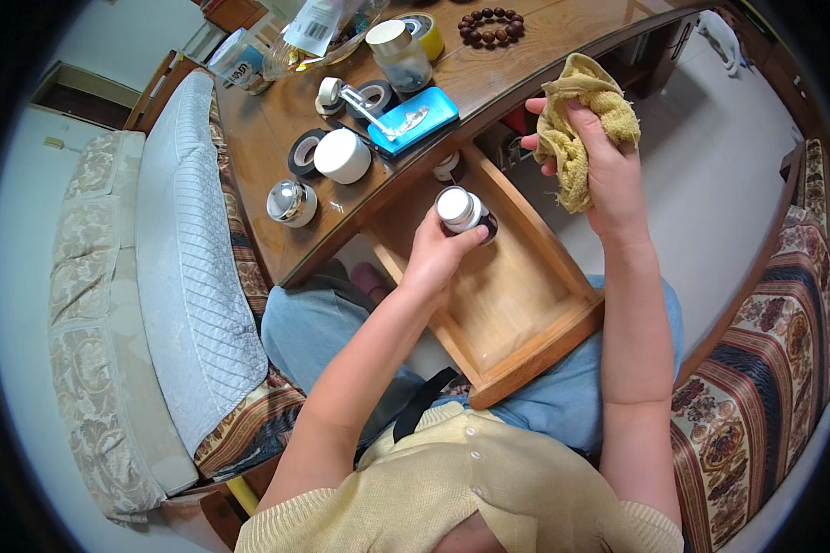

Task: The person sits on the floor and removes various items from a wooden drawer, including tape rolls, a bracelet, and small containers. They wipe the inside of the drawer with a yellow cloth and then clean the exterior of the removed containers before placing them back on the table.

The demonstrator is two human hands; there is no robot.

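My left hand (437, 250) grips a small bottle with a white cap (454, 205) over the pulled-out wooden drawer (519, 276). Another dark, white-topped container (448, 168) stands at the drawer's far end, partly under the tabletop. Raised to the right of the drawer, my right hand (605, 148) is closed around a crumpled yellow cloth (577, 131). The drawer's front rests by my lap.
On the glass-topped wooden table (263, 152) are a white jar (342, 156), a silver-lidded jar (292, 203), black tape (306, 152), a blue case (415, 121), a lidded glass jar (398, 55) and a bead bracelet (491, 27). Patterned seats flank me.
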